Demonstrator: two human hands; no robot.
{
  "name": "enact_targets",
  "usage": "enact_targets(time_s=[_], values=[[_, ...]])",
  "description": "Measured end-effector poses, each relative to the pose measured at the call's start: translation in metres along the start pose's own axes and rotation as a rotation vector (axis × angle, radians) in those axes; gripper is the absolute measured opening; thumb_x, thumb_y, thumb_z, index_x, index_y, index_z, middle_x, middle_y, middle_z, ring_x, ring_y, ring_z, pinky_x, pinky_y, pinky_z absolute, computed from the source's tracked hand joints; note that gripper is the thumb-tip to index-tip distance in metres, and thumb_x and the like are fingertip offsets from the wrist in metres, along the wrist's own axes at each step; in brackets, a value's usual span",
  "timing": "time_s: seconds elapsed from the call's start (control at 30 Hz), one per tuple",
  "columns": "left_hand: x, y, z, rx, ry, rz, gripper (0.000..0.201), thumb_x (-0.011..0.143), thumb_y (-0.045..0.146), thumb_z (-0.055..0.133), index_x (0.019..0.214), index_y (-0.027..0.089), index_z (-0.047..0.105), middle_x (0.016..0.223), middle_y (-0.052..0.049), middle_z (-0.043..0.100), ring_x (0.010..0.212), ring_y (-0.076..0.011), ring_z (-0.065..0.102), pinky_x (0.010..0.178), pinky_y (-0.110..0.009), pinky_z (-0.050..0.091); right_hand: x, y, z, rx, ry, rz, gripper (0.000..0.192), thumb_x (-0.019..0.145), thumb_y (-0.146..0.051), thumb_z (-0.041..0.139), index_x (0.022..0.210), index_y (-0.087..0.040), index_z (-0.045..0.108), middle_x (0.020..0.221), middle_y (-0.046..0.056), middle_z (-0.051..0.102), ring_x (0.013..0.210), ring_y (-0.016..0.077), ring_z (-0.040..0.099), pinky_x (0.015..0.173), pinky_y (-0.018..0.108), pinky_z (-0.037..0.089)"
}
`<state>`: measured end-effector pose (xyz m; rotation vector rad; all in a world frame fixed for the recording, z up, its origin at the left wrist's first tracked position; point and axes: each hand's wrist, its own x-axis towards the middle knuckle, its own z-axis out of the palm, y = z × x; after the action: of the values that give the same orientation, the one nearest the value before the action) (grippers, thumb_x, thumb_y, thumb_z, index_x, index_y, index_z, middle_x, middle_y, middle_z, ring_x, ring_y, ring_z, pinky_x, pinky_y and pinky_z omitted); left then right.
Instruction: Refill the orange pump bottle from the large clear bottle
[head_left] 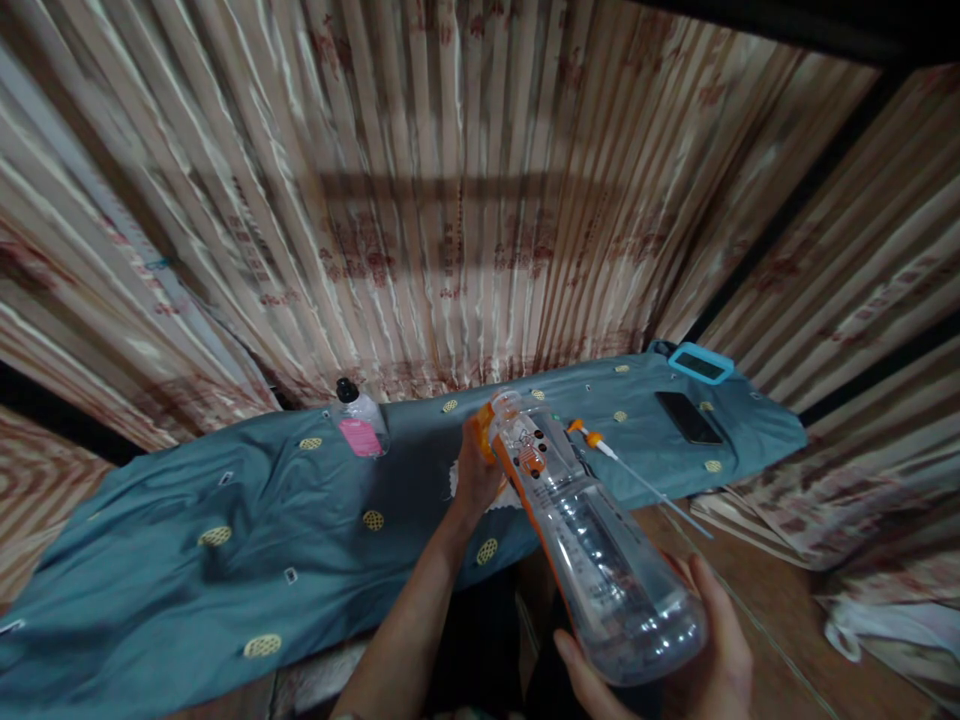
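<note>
A large clear plastic bottle (600, 560) with an orange-edged printed label slants across the front, base toward me and uncapped mouth pointing away. My right hand (705, 640) is wrapped around its base end. My left hand (480, 475) is closed by the bottle's neck around an orange object (481, 432); most of that object is hidden, so its kind cannot be made out. Beneath the left hand lies a piece of white cloth or paper (506, 497). To the right of the bottle rests an orange and white spray head (596, 441) with a long thin tube.
A small clear bottle (361, 425) with a black cap and pink label stands at left on the teal patterned cloth (300, 510). A black phone (688, 417) and a blue-framed device (701, 363) lie at right. Pleated curtains (450, 220) hang close behind.
</note>
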<state>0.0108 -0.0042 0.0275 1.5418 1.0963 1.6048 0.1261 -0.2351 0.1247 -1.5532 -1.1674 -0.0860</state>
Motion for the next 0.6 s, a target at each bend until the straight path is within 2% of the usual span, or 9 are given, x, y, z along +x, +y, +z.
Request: enact_targets(time_s=[0.07,0.2,0.27,0.37,0.6], values=[[0.000,0.000,0.000,-0.001,0.014,-0.022,0.037,0.096,0.046,0.067,0.124,0.022,0.060,0.112,-0.008,0.071,0.100,-0.0246,0.071,0.092,-0.042,0.060,0.000,0.005,0.000,-0.010,0.013,-0.035,0.112,0.076,-0.061,0.087,0.166,-0.018,0.036,0.126,0.018,0.065,0.102,0.0322,0.070,0.069,0.040,0.061],[0.000,0.003,0.000,0.011,0.013,-0.019,0.038,0.095,0.047,0.067,0.123,0.022,0.060,0.112,-0.008,0.071,0.097,-0.0239,0.071,0.090,-0.042,0.060,0.000,0.012,0.001,-0.036,0.026,-0.253,0.117,0.071,-0.054,0.092,0.166,-0.016,0.035,0.123,0.019,0.066,0.095,0.0313,0.072,0.064,0.038,0.062],[0.000,0.004,-0.001,0.016,0.008,-0.001,0.040,0.094,0.047,0.068,0.124,0.021,0.060,0.114,-0.009,0.071,0.098,-0.0242,0.071,0.091,-0.042,0.060,0.001,0.009,0.002,-0.017,0.026,-0.155,0.114,0.074,-0.055,0.089,0.166,-0.015,0.034,0.128,0.021,0.064,0.102,0.0326,0.072,0.070,0.040,0.064],[0.000,0.004,-0.001,0.034,0.010,-0.004,0.040,0.091,0.045,0.071,0.123,0.022,0.061,0.115,-0.008,0.071,0.102,-0.0252,0.071,0.094,-0.043,0.060,0.000,0.000,0.002,0.045,0.007,-0.032,0.110,0.077,-0.057,0.087,0.165,-0.017,0.036,0.127,0.017,0.065,0.106,0.0301,0.071,0.075,0.038,0.064],[0.001,0.007,-0.001,0.021,0.003,-0.035,0.036,0.092,0.042,0.070,0.122,0.022,0.061,0.112,-0.007,0.071,0.102,-0.0252,0.072,0.096,-0.043,0.059,-0.001,-0.002,0.000,-0.009,-0.012,-0.020,0.111,0.077,-0.061,0.085,0.167,-0.020,0.033,0.129,0.018,0.065,0.109,0.0329,0.070,0.079,0.043,0.064]])
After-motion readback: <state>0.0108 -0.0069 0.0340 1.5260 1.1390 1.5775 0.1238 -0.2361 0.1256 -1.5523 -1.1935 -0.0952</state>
